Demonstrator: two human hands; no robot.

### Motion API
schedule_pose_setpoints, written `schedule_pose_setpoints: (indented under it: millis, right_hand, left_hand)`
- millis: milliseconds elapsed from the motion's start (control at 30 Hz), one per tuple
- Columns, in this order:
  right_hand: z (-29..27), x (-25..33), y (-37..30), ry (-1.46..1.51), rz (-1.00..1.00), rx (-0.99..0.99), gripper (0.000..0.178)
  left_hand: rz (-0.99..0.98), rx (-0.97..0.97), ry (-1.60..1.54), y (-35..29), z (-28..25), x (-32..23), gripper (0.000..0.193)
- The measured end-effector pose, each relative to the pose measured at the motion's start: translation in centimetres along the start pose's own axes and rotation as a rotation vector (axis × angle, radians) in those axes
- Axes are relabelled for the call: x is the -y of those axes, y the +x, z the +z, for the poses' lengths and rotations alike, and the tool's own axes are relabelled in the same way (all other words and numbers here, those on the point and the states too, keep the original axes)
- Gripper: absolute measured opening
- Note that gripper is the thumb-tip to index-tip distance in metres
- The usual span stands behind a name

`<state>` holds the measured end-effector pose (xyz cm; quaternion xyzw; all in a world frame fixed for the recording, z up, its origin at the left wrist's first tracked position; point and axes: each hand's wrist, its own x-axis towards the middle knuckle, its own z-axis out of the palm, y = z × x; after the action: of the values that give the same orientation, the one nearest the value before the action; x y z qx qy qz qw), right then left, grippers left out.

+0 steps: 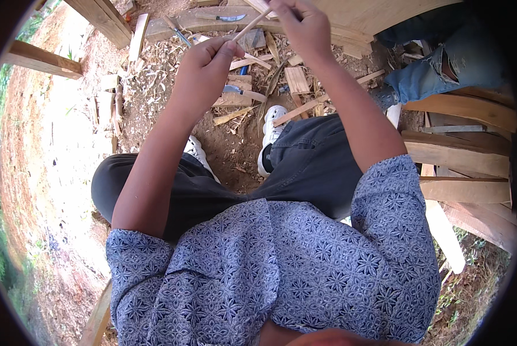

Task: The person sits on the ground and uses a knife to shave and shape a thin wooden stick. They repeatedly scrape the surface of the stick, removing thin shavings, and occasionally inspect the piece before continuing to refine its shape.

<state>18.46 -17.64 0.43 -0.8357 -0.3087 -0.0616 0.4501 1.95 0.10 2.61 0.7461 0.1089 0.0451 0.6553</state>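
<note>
A thin wooden stick runs slantwise between my two hands at the top of the head view. My left hand is closed around its lower end, with the thumb pressed along it. At the upper end, the fingers of my right hand pinch the stick; the top of this hand is partly cut off by the picture's edge. Below the hands, a knife with a pale wooden handle lies on a wood piece between my feet. Another knife rests on the curved plank ahead.
Wood shavings and offcuts litter the ground. A long thin strip lies near my right shoe. At the right are stacked planks and another person's leg in torn jeans. Wooden posts stand at the upper left.
</note>
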Motion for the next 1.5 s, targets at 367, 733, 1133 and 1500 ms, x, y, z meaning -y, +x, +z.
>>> schedule_pose_setpoints:
  millis: [367,733,1133,1500]
  right_hand:
    - [4.7,4.1,-3.5,0.228,-0.275,-0.1,0.03]
    - [-0.4,1.3,-0.1,0.097,0.012,0.024,0.022]
    - [3.4,4.1,-2.8,0.238,-0.227,-0.113,0.028]
    - [1.8,4.3,-2.2,0.158,-0.042,0.055,0.024]
  left_hand:
    - [-0.213,0.108,-0.443,-0.7,-0.5,-0.1,0.023]
    - [-0.241,0.175,-0.58,-0.8,-0.3,-0.4,0.022]
    - [-0.309,0.23,-0.618,-1.1,-0.1,-1.0,0.022]
    - [-0.181,0.133,-0.156,-1.6,0.0,-0.3,0.031]
